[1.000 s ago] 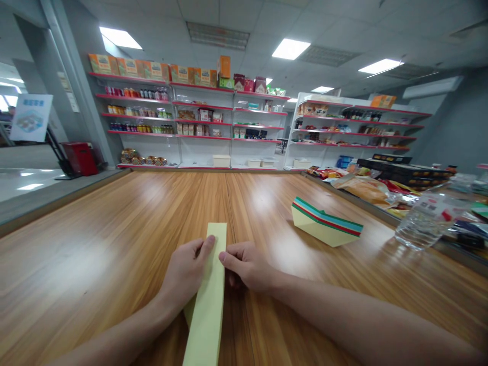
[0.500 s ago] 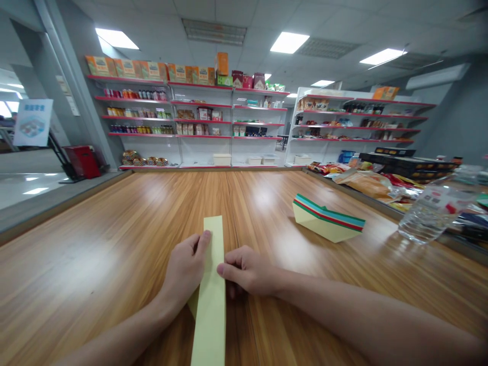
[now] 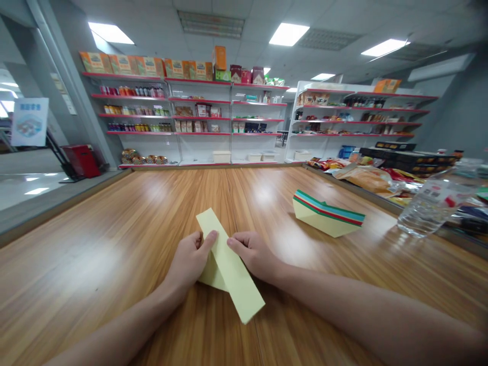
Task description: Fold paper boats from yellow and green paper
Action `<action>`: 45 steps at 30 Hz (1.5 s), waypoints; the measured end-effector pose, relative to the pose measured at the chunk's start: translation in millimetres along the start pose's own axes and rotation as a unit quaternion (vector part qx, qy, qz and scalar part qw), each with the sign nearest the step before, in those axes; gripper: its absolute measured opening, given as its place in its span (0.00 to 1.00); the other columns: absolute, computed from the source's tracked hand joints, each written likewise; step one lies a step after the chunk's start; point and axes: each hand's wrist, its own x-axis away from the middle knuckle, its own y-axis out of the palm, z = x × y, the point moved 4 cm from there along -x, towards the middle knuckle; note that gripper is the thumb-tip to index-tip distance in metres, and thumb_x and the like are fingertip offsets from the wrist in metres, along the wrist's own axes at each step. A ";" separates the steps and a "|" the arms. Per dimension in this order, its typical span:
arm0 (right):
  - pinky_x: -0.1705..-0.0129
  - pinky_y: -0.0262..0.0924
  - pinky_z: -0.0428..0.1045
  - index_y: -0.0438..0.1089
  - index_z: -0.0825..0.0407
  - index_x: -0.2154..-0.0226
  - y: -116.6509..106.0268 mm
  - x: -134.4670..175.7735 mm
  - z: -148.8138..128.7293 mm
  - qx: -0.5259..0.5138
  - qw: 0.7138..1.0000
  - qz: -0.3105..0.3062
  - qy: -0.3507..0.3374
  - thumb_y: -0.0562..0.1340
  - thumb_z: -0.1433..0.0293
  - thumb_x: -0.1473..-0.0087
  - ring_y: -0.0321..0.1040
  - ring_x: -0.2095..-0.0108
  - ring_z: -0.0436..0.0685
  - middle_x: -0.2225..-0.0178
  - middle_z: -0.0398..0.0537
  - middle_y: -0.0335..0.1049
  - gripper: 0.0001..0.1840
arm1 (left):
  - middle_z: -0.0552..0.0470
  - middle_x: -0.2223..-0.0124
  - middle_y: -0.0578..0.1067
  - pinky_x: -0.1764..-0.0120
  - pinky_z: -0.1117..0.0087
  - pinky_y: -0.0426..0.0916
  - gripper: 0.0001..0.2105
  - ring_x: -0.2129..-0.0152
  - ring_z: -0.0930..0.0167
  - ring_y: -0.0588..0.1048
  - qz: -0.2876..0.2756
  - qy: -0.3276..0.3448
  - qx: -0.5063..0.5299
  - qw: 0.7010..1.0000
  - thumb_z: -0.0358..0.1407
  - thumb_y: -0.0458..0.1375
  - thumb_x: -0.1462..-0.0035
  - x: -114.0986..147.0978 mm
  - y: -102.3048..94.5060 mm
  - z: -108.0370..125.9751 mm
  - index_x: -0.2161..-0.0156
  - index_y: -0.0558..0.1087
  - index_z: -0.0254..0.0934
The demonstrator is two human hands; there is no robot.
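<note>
A pale yellow piece of folded paper point(image 3: 232, 272) is held just above the wooden table point(image 3: 125, 229), its long flat strip slanting from upper left to lower right. Part of a wider layer shows beneath the strip on the left. My left hand point(image 3: 192, 256) pinches the paper's left edge, thumb on top and the other fingers curled under. On the opposite edge, my right hand point(image 3: 253, 254) grips it the same way, thumb on the strip. A folded paper boat point(image 3: 328, 216) with green, blue and red stripes along its rim rests beyond my right hand.
A clear plastic bottle point(image 3: 427, 203) stands at the right table edge. Behind it lie snack packets point(image 3: 364, 180) and stacked black boxes point(image 3: 404, 161). Stocked shelves point(image 3: 200, 101) line the back. At the far left are a sign point(image 3: 29, 122) and a red box point(image 3: 81, 160).
The folded paper has turned, its near end swinging right and its far end left. More of the layer underneath now shows. Both hands still hold it; the right one has moved slightly forward.
</note>
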 end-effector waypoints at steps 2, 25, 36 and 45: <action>0.81 0.41 0.44 0.54 0.53 0.83 -0.3 -0.7 -0.4 0.016 1.000 -0.008 -0.002 0.53 0.59 0.45 0.47 0.81 0.46 0.83 0.39 0.49 0.21 | 0.52 0.78 0.71 0.80 0.73 0.60 0.20 0.82 0.71 0.69 0.001 -0.004 0.007 1.000 0.52 0.54 0.49 -1.9 -1.1 -0.6 0.73 0.67 0.33; 0.80 0.40 0.44 0.56 0.54 0.82 1.1 -0.3 1.6 -0.007 0.999 -0.036 -0.004 0.54 0.61 0.45 0.47 0.81 0.46 0.83 0.39 0.50 0.19 | 0.48 0.75 0.75 0.76 0.70 0.66 0.20 0.78 0.66 0.73 0.035 0.013 0.074 0.997 0.50 0.62 0.58 1.0 -6.6 6.7 0.70 0.72 0.31; 0.80 0.41 0.44 0.56 0.54 0.82 0.1 0.1 1.0 0.004 0.999 -0.034 -0.007 0.54 0.61 0.45 0.48 0.81 0.46 0.82 0.39 0.50 0.19 | 0.48 0.74 0.76 0.77 0.71 0.64 0.17 0.80 0.67 0.73 0.038 0.004 0.130 0.991 0.46 0.62 0.57 2.9 -5.2 7.4 0.69 0.72 0.32; 0.80 0.40 0.44 0.55 0.54 0.82 -1.2 -1.3 1.2 0.022 0.999 -0.033 -0.016 0.53 0.62 0.44 0.46 0.81 0.45 0.82 0.39 0.48 0.20 | 0.51 0.79 0.73 0.79 0.71 0.63 0.17 0.83 0.69 0.71 0.058 0.009 0.114 0.992 0.48 0.62 0.58 2.5 -3.8 10.3 0.73 0.71 0.33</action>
